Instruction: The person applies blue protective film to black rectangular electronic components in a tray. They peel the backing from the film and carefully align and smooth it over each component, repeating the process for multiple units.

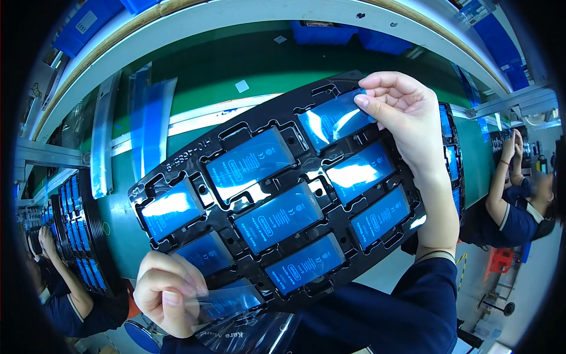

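Right hand (pixel 402 107) high, left hand (pixel 167 292) low, both in thumb-and-finger pinches

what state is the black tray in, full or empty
Loaded: blue battery packs sit in rows across the black tray. Cannot tell whether every pocket is filled: the right arm hides part.

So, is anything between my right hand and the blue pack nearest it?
Nothing visible: your right hand has its fingertips at the right end of the blue pack, though what they pinch is unclear.
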